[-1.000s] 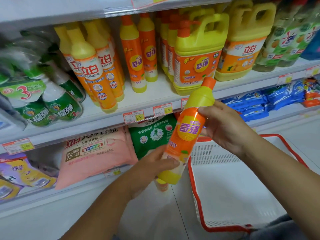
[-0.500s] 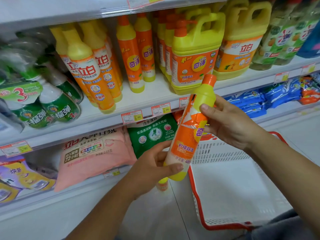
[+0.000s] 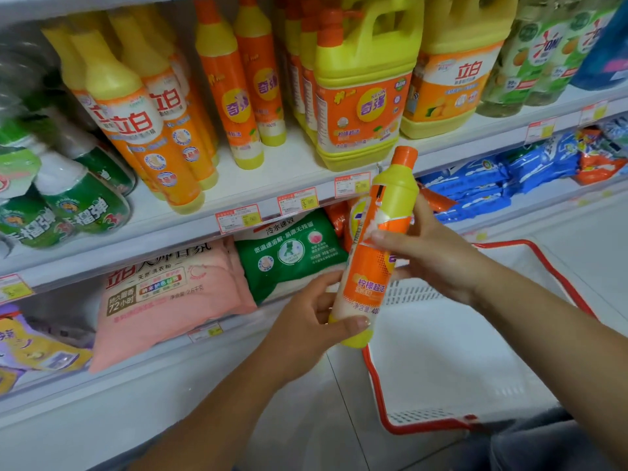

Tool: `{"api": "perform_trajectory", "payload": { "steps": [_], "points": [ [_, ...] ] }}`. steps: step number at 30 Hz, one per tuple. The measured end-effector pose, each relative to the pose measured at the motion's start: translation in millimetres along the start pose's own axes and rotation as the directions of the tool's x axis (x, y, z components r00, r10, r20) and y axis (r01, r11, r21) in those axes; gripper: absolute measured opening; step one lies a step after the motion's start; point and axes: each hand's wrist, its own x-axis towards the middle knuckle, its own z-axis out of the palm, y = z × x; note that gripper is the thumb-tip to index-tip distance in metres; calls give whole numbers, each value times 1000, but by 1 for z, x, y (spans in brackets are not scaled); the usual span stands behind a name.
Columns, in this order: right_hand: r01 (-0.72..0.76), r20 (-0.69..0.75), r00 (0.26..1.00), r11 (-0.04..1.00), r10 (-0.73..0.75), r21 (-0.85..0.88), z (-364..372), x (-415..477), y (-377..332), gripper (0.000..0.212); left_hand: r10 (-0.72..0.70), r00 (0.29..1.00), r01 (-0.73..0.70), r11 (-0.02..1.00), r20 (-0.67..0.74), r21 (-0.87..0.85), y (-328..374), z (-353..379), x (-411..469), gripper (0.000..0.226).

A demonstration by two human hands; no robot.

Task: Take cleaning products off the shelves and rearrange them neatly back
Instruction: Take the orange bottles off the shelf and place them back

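- The left hand's (image 3: 306, 331) thumb (image 3: 353, 323) lay across the lower front of the dish-soap bottle (image 3: 370, 266), just above its yellow base. The other fingers were curled round the back, so it was a closed wrap low on the body.
- The right hand (image 3: 438, 256) held the upper body. Its thumb tip (image 3: 384, 237) pressed on the label where the edge looked torn, and its fingers were folded behind the shoulder of the bottle. How tightly they closed there could not be told.
- Within those fingers the bottle had turned about its long axis. A second before, the round logo faced the camera; now the label's seam and barcode strip did, and the bottle stood more upright.
- That reads as checking or orienting the label before re-shelving (a judgement, not something shown). The bottle was off the shelf and not yet put back, so this item's cycle looked about half done.
- The bottle hung in the air in front of the shelf edge (image 3: 306, 202). It was over the near corner of the red-rimmed basket (image 3: 373, 385) and touched neither.
- On the shelf behind stood matching orange bottles (image 3: 231, 96), with bare shelf in front of them, beside a big yellow jug (image 3: 360, 107).
- Below were a pink bag (image 3: 170, 300) and a green bag (image 3: 292, 253).
- To face outward like its neighbours, the logo would likely need turning back.
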Motion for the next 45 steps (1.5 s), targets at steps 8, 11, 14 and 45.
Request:
{"api": "perform_trajectory", "payload": {
  "steps": [8, 11, 14, 45],
  "points": [
    [-151, -343, 929, 989, 140, -4, -66, 15, 100, 75, 1, 1000, -2, 851, 2, 526, -75, 50, 72, 77],
    [-283, -447, 868, 955, 216, -87, -98, 22, 161, 73, -14, 1000, 0, 668, 12, 744, -113, 64, 85, 82],
    [-401, -498, 808, 913, 315, -74, -118, 30, 223, 74, 64, 998, -56, 572, 23, 819, -142, 73, 91, 78],
    [27, -299, 933, 864, -203, -503, -14, 46, 101, 33, 443, 880, -81, 499, -173, 863, -31, -71, 30, 60]
  ]
}}
